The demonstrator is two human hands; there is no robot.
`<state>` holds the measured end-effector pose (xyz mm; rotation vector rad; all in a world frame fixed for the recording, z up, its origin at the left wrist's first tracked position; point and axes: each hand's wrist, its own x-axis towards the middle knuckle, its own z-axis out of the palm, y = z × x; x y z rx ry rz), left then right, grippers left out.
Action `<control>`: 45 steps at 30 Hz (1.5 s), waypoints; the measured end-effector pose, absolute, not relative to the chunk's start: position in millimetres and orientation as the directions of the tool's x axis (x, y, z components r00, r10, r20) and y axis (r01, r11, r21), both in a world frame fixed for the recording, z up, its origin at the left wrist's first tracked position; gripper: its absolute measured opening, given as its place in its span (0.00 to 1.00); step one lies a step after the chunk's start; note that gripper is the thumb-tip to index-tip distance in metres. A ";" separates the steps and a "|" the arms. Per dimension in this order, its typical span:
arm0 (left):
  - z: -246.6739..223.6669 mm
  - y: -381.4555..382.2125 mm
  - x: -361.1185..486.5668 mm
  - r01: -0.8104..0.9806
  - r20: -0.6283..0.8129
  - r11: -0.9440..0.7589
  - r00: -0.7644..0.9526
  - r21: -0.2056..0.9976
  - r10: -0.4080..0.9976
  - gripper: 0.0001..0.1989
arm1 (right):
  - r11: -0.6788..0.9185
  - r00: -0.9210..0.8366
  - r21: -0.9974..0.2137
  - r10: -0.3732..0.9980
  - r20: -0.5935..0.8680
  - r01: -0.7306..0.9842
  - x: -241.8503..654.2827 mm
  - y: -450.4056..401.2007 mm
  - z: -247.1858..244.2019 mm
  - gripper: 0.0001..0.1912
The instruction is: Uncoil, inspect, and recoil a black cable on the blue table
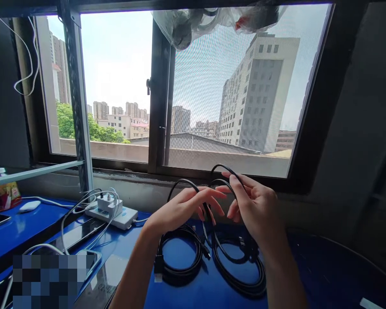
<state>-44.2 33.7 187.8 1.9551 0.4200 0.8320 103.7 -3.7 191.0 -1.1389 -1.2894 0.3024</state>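
My right hand (256, 201) pinches black cable (224, 166); my left hand (187, 204), fingers parted, meets it, grip unclear; coils (180, 274) lie below.

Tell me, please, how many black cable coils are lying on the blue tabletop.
2. The left coil lies below the left hand, the right coil below the right hand. The hands block part of the tabletop, so another may be hidden.

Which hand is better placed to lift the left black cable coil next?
Probably the left hand: it appears nearer the left coil, while the right hand is closer to the right coil.
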 end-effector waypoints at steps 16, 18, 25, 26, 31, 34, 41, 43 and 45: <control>190.6 41.0 -65.0 -0.076 0.269 -0.280 0.594 0.957 0.758 0.27 | 0.554 -0.009 -0.786 0.819 0.574 0.275 89.1 -5.6 186.7 0.29; 190.7 40.4 -65.4 -0.153 0.269 -0.222 0.595 0.963 0.757 0.26 | 0.558 -0.018 -0.780 0.816 0.577 0.284 89.6 -4.5 186.1 0.28; 193.3 33.6 -53.0 -0.336 0.339 -0.189 0.475 0.923 0.812 0.35 | 0.536 0.282 -0.825 0.776 0.564 0.178 91.4 6.5 184.5 0.40; 193.9 33.4 -51.4 -0.359 0.342 -0.187 0.439 0.914 0.831 0.34 | 0.531 0.320 -0.831 0.768 0.555 0.166 93.0 7.6 184.8 0.43; 198.5 38.3 -56.5 -0.379 0.327 -0.226 0.225 0.897 0.918 0.26 | 0.524 0.414 -0.826 0.719 0.559 0.205 109.0 5.9 189.8 0.45; 201.8 41.2 -65.0 -0.415 0.300 -0.206 0.176 0.886 0.938 0.22 | 0.508 0.393 -0.824 0.725 0.566 0.251 116.6 1.8 193.0 0.40; 192.7 39.3 -54.1 -0.276 0.329 -0.242 0.330 0.930 0.885 0.28 | 0.517 0.108 -0.810 0.821 0.560 0.277 95.3 -6.8 191.2 0.29; 185.7 41.6 -45.3 -0.240 0.358 -0.285 0.358 0.928 0.863 0.30 | 0.546 -0.010 -0.784 0.822 0.569 0.296 87.1 -7.6 189.3 0.23; 180.3 45.6 -40.1 -0.196 0.357 -0.303 0.368 0.933 0.859 0.32 | 0.568 -0.086 -0.770 0.817 0.571 0.291 83.7 -6.7 187.4 0.19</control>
